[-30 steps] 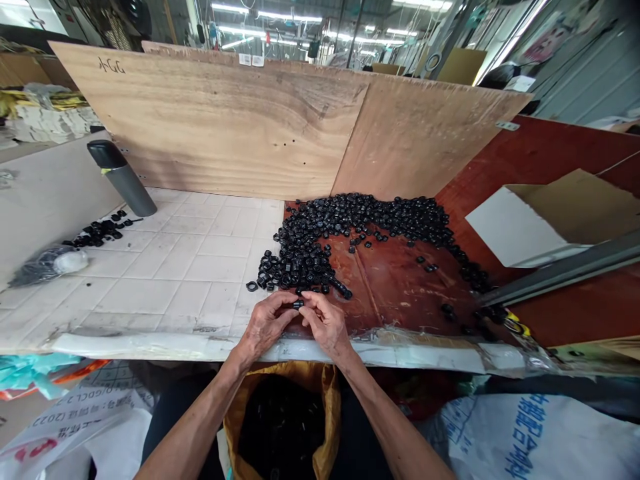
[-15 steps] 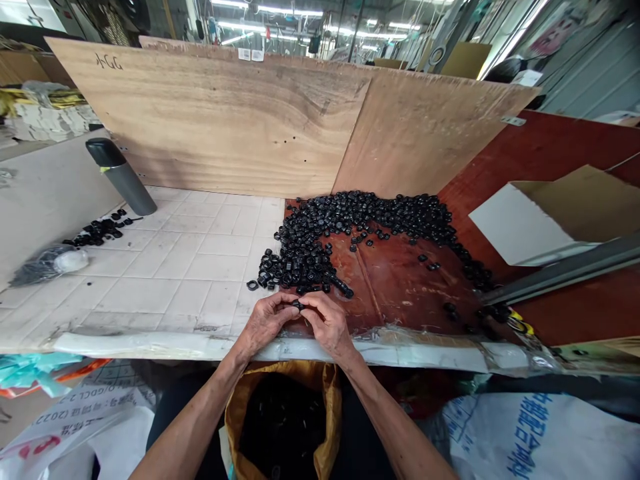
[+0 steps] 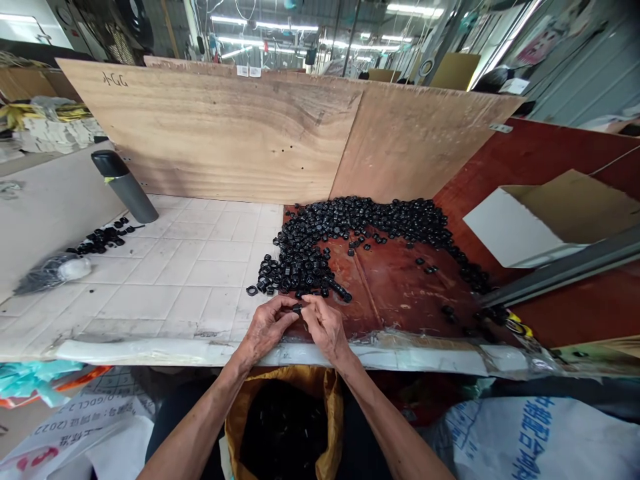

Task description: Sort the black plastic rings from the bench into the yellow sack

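Note:
Between my fingertips, over the front part of the table, is a small black ring-like part (image 3: 297,309). My left hand (image 3: 269,325) pinches it from the left, while the thumb and fingers of my right hand (image 3: 326,327) close on it from the right. Fingers cover most of the part, so its exact shape is hard to make out. Just beyond my hands lies a heap of black nut-like rings (image 3: 305,267), which curves away to the back and right. Below my hands an open yellow-brown sack (image 3: 333,427) holds many dark pieces.
A grey bottle (image 3: 131,193) stands at the back left, near loose black parts (image 3: 103,240) and a plastic bag of dark pieces (image 3: 45,273). Plywood boards (image 3: 225,133) wall the back. An open carton (image 3: 520,230) and a grey metal bar (image 3: 560,270) are at the right.
My hands stay together at nearly the same spot, and the fingers have shifted slightly on the black part. The whole view has tipped a little.

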A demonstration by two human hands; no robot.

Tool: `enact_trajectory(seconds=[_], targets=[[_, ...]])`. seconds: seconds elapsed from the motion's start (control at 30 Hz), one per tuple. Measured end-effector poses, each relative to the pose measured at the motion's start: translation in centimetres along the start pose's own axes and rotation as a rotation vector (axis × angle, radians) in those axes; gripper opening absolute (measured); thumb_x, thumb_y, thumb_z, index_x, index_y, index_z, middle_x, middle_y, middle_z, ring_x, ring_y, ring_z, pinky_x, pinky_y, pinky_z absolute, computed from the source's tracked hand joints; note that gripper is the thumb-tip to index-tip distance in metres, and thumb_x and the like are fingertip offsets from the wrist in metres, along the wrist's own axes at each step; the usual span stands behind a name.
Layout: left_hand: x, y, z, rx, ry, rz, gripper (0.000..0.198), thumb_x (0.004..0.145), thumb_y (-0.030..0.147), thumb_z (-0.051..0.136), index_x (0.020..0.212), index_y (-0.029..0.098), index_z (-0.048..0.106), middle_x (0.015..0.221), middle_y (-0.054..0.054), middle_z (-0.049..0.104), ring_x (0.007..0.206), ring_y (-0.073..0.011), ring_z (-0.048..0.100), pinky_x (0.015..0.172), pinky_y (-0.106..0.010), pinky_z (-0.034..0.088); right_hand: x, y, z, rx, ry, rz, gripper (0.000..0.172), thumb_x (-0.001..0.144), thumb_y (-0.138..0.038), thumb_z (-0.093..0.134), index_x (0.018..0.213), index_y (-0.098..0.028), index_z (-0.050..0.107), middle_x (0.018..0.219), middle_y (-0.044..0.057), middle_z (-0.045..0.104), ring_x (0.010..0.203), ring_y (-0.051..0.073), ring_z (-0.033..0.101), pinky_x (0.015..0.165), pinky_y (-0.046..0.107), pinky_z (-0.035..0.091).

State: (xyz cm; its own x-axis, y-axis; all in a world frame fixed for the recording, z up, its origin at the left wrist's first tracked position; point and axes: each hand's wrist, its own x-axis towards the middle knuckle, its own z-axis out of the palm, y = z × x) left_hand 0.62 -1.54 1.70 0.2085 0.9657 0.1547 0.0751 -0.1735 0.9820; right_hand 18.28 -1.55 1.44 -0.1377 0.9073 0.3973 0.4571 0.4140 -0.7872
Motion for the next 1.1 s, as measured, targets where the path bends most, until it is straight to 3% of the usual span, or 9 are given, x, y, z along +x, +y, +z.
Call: enact_trajectory(seconds=[0.17,0.37,0.47,0.67,0.77,0.87,0.97,1.0,1.1], targets=[[-0.1,-0.2,0.0,-0.028,0.022,-0.039,0.023,0.09,0.035,0.07,0.106,0.018,0.07,0.097,-0.005,0.075,0.084,-0.0167,0.07,0.076,-0.028,0.058,-0.1,-0.6,-0.6,0.004,0.0,-0.002,0.038,0.098,-0.041,0.057,0.065,-0.021,0.06,0.055,-0.003,0.052,0.05,0.012,0.046,0.055,0.026,0.04],[0.0,0.2,-0.2,-0.019,0.019,-0.018,0.021,0.09,0.034,0.07,0.104,0.018,0.072,0.101,-0.005,0.075,0.088,-0.017,0.07,0.08,-0.028,0.057,0.1,-0.3,-0.7,0.064,-0.016,0.007,0.023,0.091,-0.037,0.065,0.074,-0.021,0.066,0.062,-0.002,0.059,0.054,0.013,0.052,0.055,0.024,0.045],[0.0,0.4,0.0,-0.041,-0.02,-0.028,0.025,0.09,0.038,0.071,0.106,0.018,0.072,0.1,-0.006,0.077,0.089,-0.0187,0.072,0.082,-0.03,0.058,-0.1,-0.2,-0.4,0.155,0.003,0.05,0.017,0.091,-0.037,0.065,0.09,-0.021,0.07,0.08,0.003,0.069,0.059,0.014,0.062,0.057,0.025,0.051],[-3.1,1.0,-0.1,0.121,-0.013,0.013,0.021,0.094,0.034,0.063,0.109,0.019,0.07,0.102,-0.006,0.076,0.092,-0.0199,0.072,0.085,-0.033,0.057,-3.2,-2.2,1.1,0.418,-0.02,0.378,0.021,0.091,-0.041,0.063,0.092,-0.02,0.066,0.053,-0.003,0.062,0.045,0.015,0.061,0.051,0.025,0.051],[-4.8,2.2,-1.3,0.295,-0.153,0.083,0.02,0.095,0.027,0.059,0.11,0.022,0.072,0.103,-0.005,0.075,0.094,-0.0193,0.07,0.088,-0.032,0.055,-4.6,-2.9,0.7,0.487,-0.154,0.53,0.025,0.093,-0.044,0.061,0.083,-0.02,0.064,0.047,-0.004,0.059,0.037,0.014,0.052,0.044,0.024,0.045],[-3.7,3.0,-2.1,0.37,-0.255,-0.01,0.017,0.092,0.033,0.065,0.099,0.02,0.074,0.084,-0.002,0.073,0.074,-0.0175,0.067,0.068,-0.027,0.053,-3.7,-1.6,-0.8,0.21,-0.17,0.412,0.03,0.091,-0.043,0.063,0.072,-0.021,0.063,0.052,-0.002,0.06,0.042,0.015,0.054,0.045,0.025,0.043],[-0.1,2.0,-1.0,0.504,-0.006,0.031,0.019,0.089,0.029,0.068,0.104,0.019,0.073,0.087,-0.004,0.073,0.074,-0.0188,0.067,0.071,-0.03,0.054,-1.0,1.2,-1.8,-0.162,0.117,0.176,0.013,0.086,-0.029,0.065,0.093,-0.019,0.07,0.076,0.005,0.068,0.068,0.021,0.066,0.066,0.031,0.054],[1.1,1.4,-0.3,0.556,0.065,0.074,0.021,0.088,0.024,0.068,0.107,0.019,0.072,0.091,-0.005,0.074,0.079,-0.0199,0.068,0.077,-0.032,0.055,-0.2,2.1,-1.8,-0.246,0.162,0.12,0.022,0.085,-0.024,0.063,0.105,-0.018,0.07,0.085,0.007,0.069,0.076,0.023,0.067,0.072,0.033,0.056],[3.6,-0.6,1.8,0.685,0.129,0.147,0.028,0.085,0.015,0.065,0.113,0.019,0.071,0.089,-0.005,0.073,0.081,-0.0209,0.069,0.083,-0.035,0.056,1.3,4.0,-1.1,-0.407,0.107,0.055,0.041,0.084,-0.016,0.059,0.125,-0.017,0.066,0.1,0.011,0.068,0.086,0.025,0.068,0.079,0.036,0.057]])
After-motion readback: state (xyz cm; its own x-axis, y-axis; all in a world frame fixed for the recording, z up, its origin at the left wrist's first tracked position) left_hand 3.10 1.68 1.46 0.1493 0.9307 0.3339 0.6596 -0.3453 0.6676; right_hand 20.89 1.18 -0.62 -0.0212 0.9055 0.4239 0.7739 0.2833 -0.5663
